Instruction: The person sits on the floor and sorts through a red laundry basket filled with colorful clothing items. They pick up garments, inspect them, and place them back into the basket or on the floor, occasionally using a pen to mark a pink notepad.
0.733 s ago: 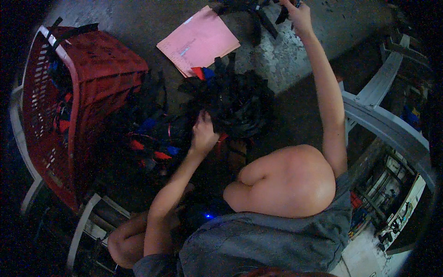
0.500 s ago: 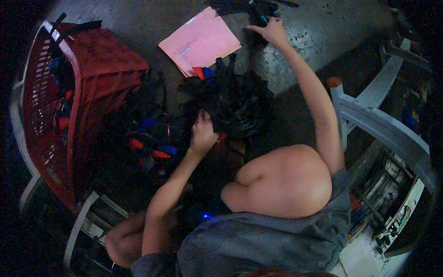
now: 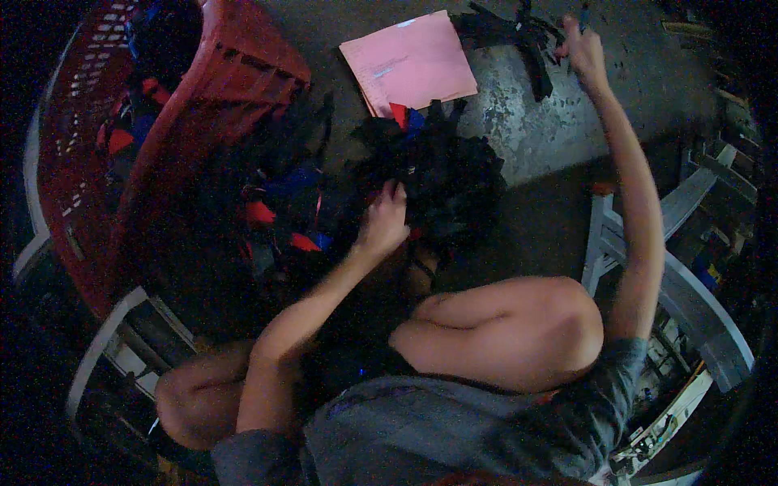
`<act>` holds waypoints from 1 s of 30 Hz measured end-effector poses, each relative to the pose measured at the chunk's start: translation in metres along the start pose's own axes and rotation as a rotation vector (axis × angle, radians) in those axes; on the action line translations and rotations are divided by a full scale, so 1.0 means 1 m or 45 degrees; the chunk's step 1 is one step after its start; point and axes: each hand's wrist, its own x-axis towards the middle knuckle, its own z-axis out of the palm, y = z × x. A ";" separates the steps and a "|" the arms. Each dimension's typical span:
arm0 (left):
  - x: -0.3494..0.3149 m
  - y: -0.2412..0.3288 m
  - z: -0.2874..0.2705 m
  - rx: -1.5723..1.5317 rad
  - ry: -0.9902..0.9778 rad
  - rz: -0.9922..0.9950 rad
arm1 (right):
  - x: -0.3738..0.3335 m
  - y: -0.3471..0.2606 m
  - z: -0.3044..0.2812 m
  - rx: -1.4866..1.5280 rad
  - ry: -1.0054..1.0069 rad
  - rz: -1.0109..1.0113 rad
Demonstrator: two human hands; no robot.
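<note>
In front of me lies a bushy bundle of black strips [image 3: 442,174], with a small red and blue tip at its far edge. My left hand [image 3: 384,223] rests at its near left side, fingers curled into the dark strips. Farther out, my right arm stretches to the far right. There my right hand [image 3: 585,55] is closed around a slim dark object with a bluish part [image 3: 583,16]; its kind is too dim to make out. Loose black strips [image 3: 535,61] lie on the floor beside that hand.
Pink paper sheets [image 3: 409,63] lie beyond the bundle. A red plastic basket [image 3: 243,77] leans at the left, with black, red and blue pieces in it. More such pieces [image 3: 279,211] lie beside it. A grey frame [image 3: 628,231] stands at the right.
My right hand has moved to the right, away from the loose strips, and now holds the slim object. My left hand stays on the bundle. The view has shifted.
</note>
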 end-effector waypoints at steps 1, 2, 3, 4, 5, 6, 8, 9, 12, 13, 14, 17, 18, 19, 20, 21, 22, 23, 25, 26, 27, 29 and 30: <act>0.002 -0.003 0.004 0.048 -0.048 0.016 | 0.004 -0.016 -0.004 0.108 -0.008 -0.066; 0.004 -0.006 0.008 0.113 -0.030 0.052 | 0.002 -0.030 -0.005 0.218 -0.011 -0.130; 0.007 -0.009 0.013 0.189 0.053 0.107 | 0.002 -0.046 0.002 -0.208 0.006 -0.786; 0.010 -0.011 0.018 0.228 0.022 0.105 | 0.001 -0.062 0.016 0.059 -0.115 -0.462; 0.013 -0.014 0.023 0.281 0.059 0.115 | -0.001 -0.081 0.035 0.323 -0.228 -0.138; 0.014 -0.016 0.028 0.301 0.003 0.086 | -0.008 -0.097 0.061 -0.186 -0.009 -0.916; 0.023 -0.019 0.037 0.343 0.067 0.186 | -0.029 -0.111 0.103 0.738 -0.458 0.042; 0.027 -0.020 0.041 0.347 0.041 0.212 | -0.037 -0.118 0.131 0.739 -0.529 -0.094; 0.038 -0.017 0.048 0.401 0.144 0.187 | -0.051 -0.125 0.189 0.899 -0.461 -0.116; 0.041 -0.016 0.050 0.461 0.070 0.202 | -0.055 -0.122 0.200 0.852 -0.294 -0.220; 0.042 -0.013 0.052 0.574 0.139 0.210 | -0.055 -0.121 0.208 0.747 -0.105 -0.204; 0.041 -0.010 0.054 0.678 0.346 0.249 | -0.056 -0.118 0.220 1.273 0.126 -0.011; 0.039 -0.009 0.053 0.655 0.304 0.278 | -0.057 -0.117 0.220 1.409 0.192 0.091; 0.038 -0.010 0.052 0.669 0.406 0.281 | -0.056 -0.116 0.221 1.555 0.175 0.000; 0.037 -0.011 0.049 0.678 0.400 0.290 | -0.056 -0.115 0.221 1.464 0.218 -0.015; 0.035 -0.011 0.047 0.718 0.442 0.267 | -0.056 -0.114 0.222 1.400 0.214 -0.044; 0.034 -0.013 0.044 0.661 0.380 0.288 | -0.058 -0.113 0.223 1.342 0.196 -0.079; 0.033 -0.013 0.042 0.638 0.369 0.277 | -0.059 -0.111 0.225 1.071 0.271 -0.090; 0.031 -0.013 0.038 0.617 0.365 0.258 | -0.063 -0.107 0.230 1.076 0.302 -0.123; 0.031 -0.013 0.037 0.616 0.372 0.251 | -0.064 -0.105 0.234 1.065 0.331 -0.102; 0.030 -0.013 0.036 0.615 0.378 0.243 | -0.066 -0.103 0.238 1.065 0.332 -0.119; 0.029 -0.012 0.035 0.549 0.376 0.238 | -0.067 -0.101 0.247 1.051 0.328 -0.077; 0.029 -0.012 0.035 0.548 0.365 0.214 | -0.067 -0.099 0.250 1.077 0.387 -0.133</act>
